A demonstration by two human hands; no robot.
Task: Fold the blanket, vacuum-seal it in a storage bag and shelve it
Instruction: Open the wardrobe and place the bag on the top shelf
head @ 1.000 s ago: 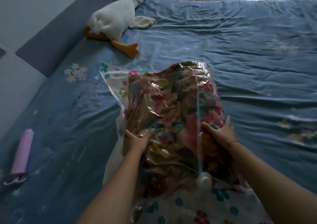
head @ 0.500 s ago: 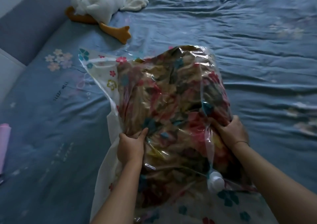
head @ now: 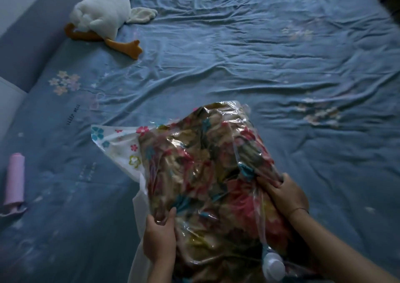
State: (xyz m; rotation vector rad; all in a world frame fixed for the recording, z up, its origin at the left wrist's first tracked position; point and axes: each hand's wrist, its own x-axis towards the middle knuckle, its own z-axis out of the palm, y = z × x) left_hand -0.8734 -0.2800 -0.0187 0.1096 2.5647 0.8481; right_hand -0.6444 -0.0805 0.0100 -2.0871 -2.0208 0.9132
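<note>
A clear storage bag (head: 116,139) printed with small flowers holds the folded floral blanket (head: 207,163) and lies on the blue bed (head: 259,55) close to me. My left hand (head: 159,235) grips the bag's left side, thumb on top of the plastic. My right hand (head: 285,196) grips the right side, fingers curled into the plastic and blanket. A white round valve cap (head: 273,266) sits on the bag near my right forearm.
A white plush duck (head: 101,14) with orange feet lies at the bed's far left by the grey headboard (head: 26,42). A pink hand pump (head: 15,181) lies on the bed at the left edge.
Both hands have gone from pressing on the bag to gripping its sides, and the bag has come toward me and to the right on the bed.
</note>
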